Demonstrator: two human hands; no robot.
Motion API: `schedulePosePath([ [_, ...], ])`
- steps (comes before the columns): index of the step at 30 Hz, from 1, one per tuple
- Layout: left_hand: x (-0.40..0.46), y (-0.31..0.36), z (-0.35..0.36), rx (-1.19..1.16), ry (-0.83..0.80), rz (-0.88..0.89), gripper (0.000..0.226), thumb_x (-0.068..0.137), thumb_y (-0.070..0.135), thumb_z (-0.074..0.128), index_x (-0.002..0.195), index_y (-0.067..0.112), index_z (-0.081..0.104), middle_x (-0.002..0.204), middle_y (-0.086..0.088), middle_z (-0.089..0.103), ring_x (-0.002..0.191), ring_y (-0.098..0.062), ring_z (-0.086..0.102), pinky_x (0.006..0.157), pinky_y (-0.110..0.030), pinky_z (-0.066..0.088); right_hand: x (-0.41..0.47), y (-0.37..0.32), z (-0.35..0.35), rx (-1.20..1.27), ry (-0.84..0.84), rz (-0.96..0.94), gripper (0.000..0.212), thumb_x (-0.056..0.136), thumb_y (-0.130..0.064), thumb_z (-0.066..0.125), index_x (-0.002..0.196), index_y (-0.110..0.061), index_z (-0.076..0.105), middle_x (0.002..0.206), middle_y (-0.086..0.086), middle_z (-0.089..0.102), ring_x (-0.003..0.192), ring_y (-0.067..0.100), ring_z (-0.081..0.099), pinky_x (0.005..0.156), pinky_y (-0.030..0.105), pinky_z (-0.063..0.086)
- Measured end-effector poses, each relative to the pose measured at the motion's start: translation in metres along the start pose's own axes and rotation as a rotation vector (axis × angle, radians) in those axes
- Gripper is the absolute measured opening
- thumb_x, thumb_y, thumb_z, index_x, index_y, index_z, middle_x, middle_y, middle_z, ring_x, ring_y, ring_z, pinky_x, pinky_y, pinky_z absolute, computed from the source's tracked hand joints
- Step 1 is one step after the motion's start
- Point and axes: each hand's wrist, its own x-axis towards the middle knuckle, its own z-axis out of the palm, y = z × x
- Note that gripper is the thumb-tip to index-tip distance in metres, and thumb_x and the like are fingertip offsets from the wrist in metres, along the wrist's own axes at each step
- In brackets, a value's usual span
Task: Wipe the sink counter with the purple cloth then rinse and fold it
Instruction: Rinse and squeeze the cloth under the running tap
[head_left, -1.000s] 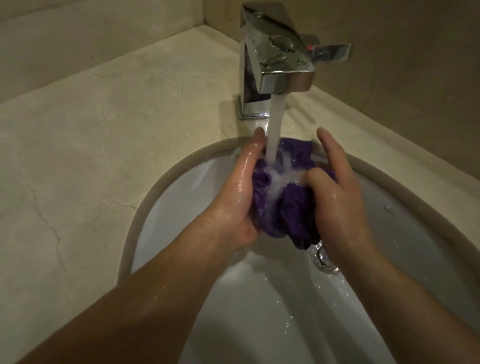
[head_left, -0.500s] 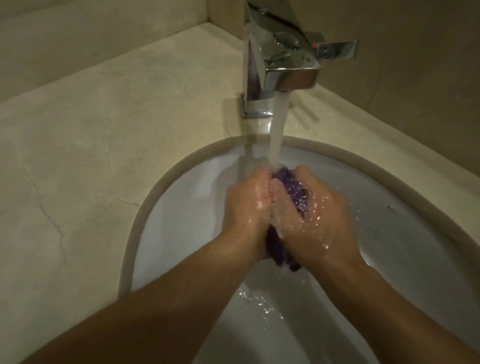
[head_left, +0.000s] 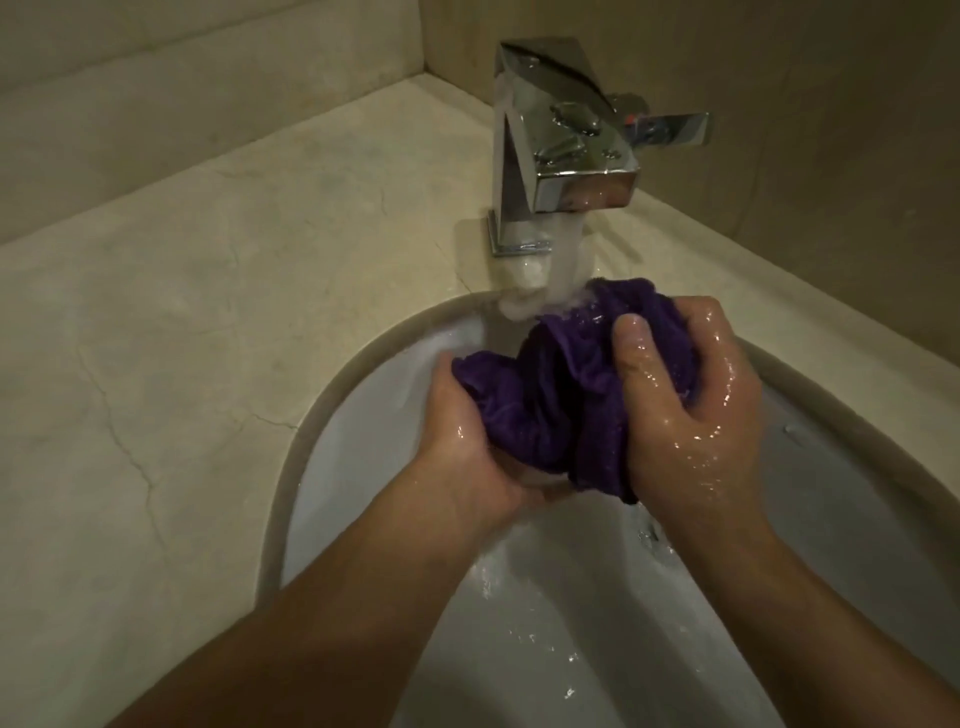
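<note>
The wet purple cloth (head_left: 561, 395) is bunched up between both hands over the white sink bowl (head_left: 363, 441). My left hand (head_left: 467, 452) holds its lower left part from below, fingers curled into the fabric. My right hand (head_left: 691, 410) grips the upper right part, thumb pressed on top. Water runs from the chrome faucet (head_left: 556, 145) onto the cloth's upper edge. Both hands are wet and shiny.
The beige stone counter (head_left: 182, 338) spreads to the left of the sink, with thin cracks in it. A beige wall rises behind and to the right. The faucet's lever (head_left: 670, 127) sticks out to the right. Water streams down the bowl below the hands.
The hands, pressed tight together around the cloth half a second ago, have spread apart, and more of the cloth shows between them. The water keeps running.
</note>
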Motion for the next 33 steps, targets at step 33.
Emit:
schedulePosePath([
  [33, 0.003, -0.016, 0.011, 0.348, 0.224, 0.476, 0.028, 0.08, 0.038, 0.067, 0.1, 0.022, 0.077, 0.091, -0.006, 0.078, 0.089, -0.029, 0.075, 0.085, -0.053, 0.06, -0.01, 0.016, 0.007, -0.229, -0.237, 0.184, 0.027, 0.093, -0.058, 0.041, 0.097, -0.039, 0.059, 0.077, -0.016, 0.068, 0.078, -0.002, 0.066, 0.063, 0.012, 0.049],
])
